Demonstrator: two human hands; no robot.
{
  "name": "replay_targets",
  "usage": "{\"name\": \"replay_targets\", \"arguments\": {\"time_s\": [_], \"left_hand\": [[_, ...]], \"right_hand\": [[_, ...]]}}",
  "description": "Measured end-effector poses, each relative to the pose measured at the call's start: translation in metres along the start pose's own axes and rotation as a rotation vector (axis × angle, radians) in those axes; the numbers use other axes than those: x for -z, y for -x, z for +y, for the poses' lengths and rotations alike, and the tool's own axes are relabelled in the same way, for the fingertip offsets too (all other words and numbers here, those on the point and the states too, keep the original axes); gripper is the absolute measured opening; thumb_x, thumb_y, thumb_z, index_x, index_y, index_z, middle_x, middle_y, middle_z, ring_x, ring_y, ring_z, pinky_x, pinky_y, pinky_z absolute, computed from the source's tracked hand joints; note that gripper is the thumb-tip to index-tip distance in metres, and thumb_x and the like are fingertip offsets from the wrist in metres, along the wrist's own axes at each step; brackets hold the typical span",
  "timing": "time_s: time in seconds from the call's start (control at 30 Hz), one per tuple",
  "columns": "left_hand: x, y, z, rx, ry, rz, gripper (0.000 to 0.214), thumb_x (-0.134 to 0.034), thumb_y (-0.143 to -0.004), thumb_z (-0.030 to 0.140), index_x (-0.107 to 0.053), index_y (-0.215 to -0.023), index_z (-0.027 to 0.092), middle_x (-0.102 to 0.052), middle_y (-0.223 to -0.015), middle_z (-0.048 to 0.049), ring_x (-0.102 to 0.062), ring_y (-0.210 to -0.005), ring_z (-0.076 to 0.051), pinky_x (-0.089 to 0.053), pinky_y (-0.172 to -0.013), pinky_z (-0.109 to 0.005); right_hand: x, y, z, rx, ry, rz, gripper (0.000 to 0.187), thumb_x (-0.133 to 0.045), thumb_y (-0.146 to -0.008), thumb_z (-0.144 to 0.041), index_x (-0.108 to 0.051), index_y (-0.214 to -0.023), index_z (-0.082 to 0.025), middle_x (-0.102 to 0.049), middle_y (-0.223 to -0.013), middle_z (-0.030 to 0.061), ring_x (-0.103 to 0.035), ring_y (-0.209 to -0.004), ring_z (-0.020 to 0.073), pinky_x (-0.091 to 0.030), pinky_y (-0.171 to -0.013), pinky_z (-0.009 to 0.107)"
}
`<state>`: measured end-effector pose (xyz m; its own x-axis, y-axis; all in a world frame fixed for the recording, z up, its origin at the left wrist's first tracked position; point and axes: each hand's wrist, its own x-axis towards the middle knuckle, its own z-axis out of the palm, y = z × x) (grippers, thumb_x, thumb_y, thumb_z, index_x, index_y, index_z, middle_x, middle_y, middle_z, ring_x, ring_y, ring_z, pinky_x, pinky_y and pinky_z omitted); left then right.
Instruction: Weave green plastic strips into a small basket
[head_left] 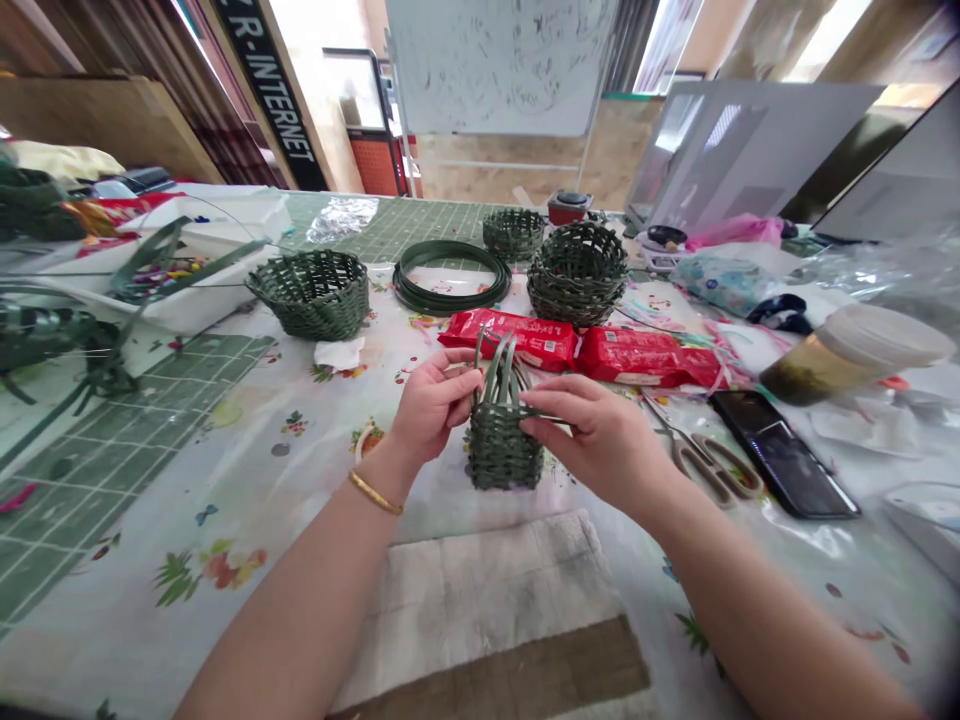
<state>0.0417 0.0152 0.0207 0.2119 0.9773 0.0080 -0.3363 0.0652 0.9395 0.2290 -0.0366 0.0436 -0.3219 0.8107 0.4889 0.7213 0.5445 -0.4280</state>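
You are holding a small woven basket (501,450), green and unfinished, which is standing upright around the middle of the tabletop (247,520), somewhat toward its near edge and just beyond a grey cloth (480,590). Your left hand (431,400) is curling its fingers together and pinching the upright strips (499,365) that are sticking out of the basket's top. Your right hand (600,435) is pinching a loose strip (534,412) between thumb and forefinger at the basket's rim, with the other fingers lying loosely bent behind. A gold bangle (375,492) is sitting on your left wrist.

Just behind the basket, 2 red packets (645,357) are lying side by side. Scissors (705,465) and a dark phone (780,450) are resting near your right hand, toward the right edge. Farther back, 3 finished green baskets (313,292) and a coil of green strip (450,275) are sitting toward the far edge.
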Motion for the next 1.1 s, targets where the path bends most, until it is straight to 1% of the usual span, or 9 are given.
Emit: {"name": "replay_targets", "arguments": {"time_s": [0.1,0.2,0.27,0.33,0.43,0.53,0.7,0.9,1.1], "left_hand": [[-0.003,0.000,-0.003,-0.063,-0.218,0.126,0.034,-0.065,-0.071,0.023,-0.050,-0.101,0.016,-0.056,-0.064,0.0049,-0.032,-0.032,-0.001,-0.022,-0.032,-0.016],[-0.009,0.005,0.003,-0.283,-0.583,0.215,0.027,-0.062,-0.074,0.021,-0.054,-0.100,0.018,-0.061,-0.084,-0.0010,-0.047,-0.046,-0.004,-0.035,-0.039,-0.017],[-0.009,0.010,0.014,-0.379,-0.805,0.116,0.010,-0.056,-0.079,0.023,-0.061,-0.086,0.017,-0.060,-0.088,-0.0032,-0.053,-0.058,-0.008,-0.041,-0.045,-0.019],[-0.006,0.016,0.027,-0.330,-0.953,-0.131,0.011,-0.056,-0.080,0.026,-0.064,-0.079,0.018,-0.060,-0.086,-0.0029,-0.055,-0.063,-0.010,-0.046,-0.052,-0.022],[0.000,0.026,0.038,-0.269,-1.064,-0.331,0.033,-0.071,-0.068,0.033,-0.064,-0.098,0.022,-0.053,-0.109,-0.0053,-0.060,-0.085,-0.018,-0.054,-0.071,-0.033],[-0.002,0.038,0.033,-0.284,-1.116,-0.366,0.084,-0.079,-0.053,0.036,-0.042,-0.129,0.029,-0.044,-0.125,-0.0068,-0.049,-0.115,-0.027,-0.048,-0.093,-0.045],[-0.019,0.059,0.010,-0.289,-1.210,-0.382,0.117,-0.082,-0.043,0.045,-0.019,-0.141,0.029,-0.017,-0.147,-0.0121,-0.026,-0.133,-0.038,-0.041,-0.099,-0.053],[-0.020,0.067,-0.007,-0.317,-1.188,-0.205,0.101,-0.081,-0.051,0.033,-0.023,-0.134,0.025,-0.031,-0.131,-0.0130,-0.043,-0.120,-0.033,-0.041,-0.100,-0.053],[-0.004,0.071,-0.002,-0.358,-1.182,-0.353,0.094,-0.077,-0.056,0.024,-0.023,-0.133,0.023,-0.031,-0.132,-0.0130,-0.038,-0.125,-0.030,-0.040,-0.104,-0.047]], "right_hand": [[-0.003,-0.001,0.001,-0.009,0.017,-0.043,0.019,-0.055,-0.085,-0.028,-0.071,-0.095,-0.024,-0.065,-0.090,0.0033,-0.062,-0.071,0.0134,-0.049,-0.062,0.026],[-0.001,-0.002,-0.001,-0.037,0.034,-0.068,0.016,-0.057,-0.084,-0.028,-0.072,-0.091,-0.025,-0.064,-0.083,0.0008,-0.061,-0.069,0.0122,-0.045,-0.060,0.024],[0.003,-0.002,-0.004,-0.033,0.078,-0.084,0.015,-0.058,-0.083,-0.029,-0.072,-0.089,-0.026,-0.064,-0.082,-0.0003,-0.061,-0.069,0.0124,-0.043,-0.059,0.024],[0.007,0.000,-0.007,-0.053,0.161,-0.073,0.015,-0.057,-0.083,-0.030,-0.071,-0.087,-0.026,-0.065,-0.081,-0.0001,-0.061,-0.067,0.0133,-0.040,-0.056,0.025],[0.010,0.001,-0.009,-0.124,0.236,-0.051,0.013,-0.057,-0.082,-0.030,-0.069,-0.081,-0.024,-0.065,-0.080,0.0008,-0.060,-0.065,0.0147,-0.038,-0.053,0.026],[0.012,0.003,-0.005,-0.144,0.131,-0.093,0.007,-0.058,-0.081,-0.023,-0.064,-0.081,-0.022,-0.064,-0.080,0.0009,-0.060,-0.069,0.0147,-0.041,-0.058,0.025],[0.014,0.004,-0.001,-0.131,0.035,-0.130,0.008,-0.055,-0.080,-0.015,-0.061,-0.084,-0.020,-0.062,-0.080,0.0027,-0.059,-0.073,0.0161,-0.045,-0.064,0.027],[0.017,0.020,-0.011,-0.139,-0.037,-0.246,0.042,-0.062,-0.078,-0.038,-0.054,-0.116,-0.021,-0.056,-0.098,0.0075,-0.058,-0.081,0.0188,-0.050,-0.069,0.032],[0.009,0.038,-0.019,-0.163,-0.083,-0.239,0.066,-0.074,-0.066,-0.039,-0.043,-0.120,-0.017,-0.049,-0.110,0.0120,-0.055,-0.095,0.0236,-0.051,-0.075,0.037]]}}
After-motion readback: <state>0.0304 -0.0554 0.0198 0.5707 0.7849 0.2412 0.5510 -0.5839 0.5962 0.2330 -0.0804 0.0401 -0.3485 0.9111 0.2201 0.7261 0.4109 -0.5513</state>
